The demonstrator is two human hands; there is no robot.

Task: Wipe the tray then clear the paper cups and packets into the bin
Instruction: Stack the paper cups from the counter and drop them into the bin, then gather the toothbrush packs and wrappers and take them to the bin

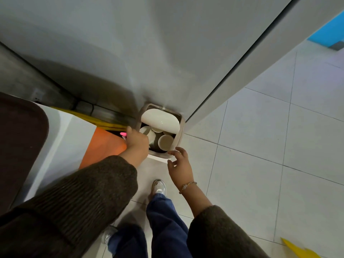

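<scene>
**Both hands at the open bin, cups already inside**

I look straight down at a small white pedal bin [179,144] standing on the tiled floor [260,146] against the corner of a grey cabinet [149,53]. Its lid [160,121] is tipped up at the 12 o'clock side. Inside the bin I see several paper cups [165,142], one with its mouth facing me, the others crowded toward 10 o'clock and partly hidden.

My left hand [136,143] reaches over the bin's 9 o'clock rim, its back toward me; the grip is curled downward into the opening, and I cannot tell whether it holds anything. Something small and pink [123,134] shows just beside that hand at 9 o'clock, too blurred to name.

My right hand [180,164] sits at the bin's 5 o'clock corner, fingers spread wide and empty, the fingertips touching or nearly touching the rim. A beaded bracelet [188,185] circles that wrist.

The brown tray [22,146] lies at the far 9 o'clock edge of my view, on a white and orange surface [65,138]. My shoe [159,188] stands near the bin's base at 6 o'clock.
</scene>
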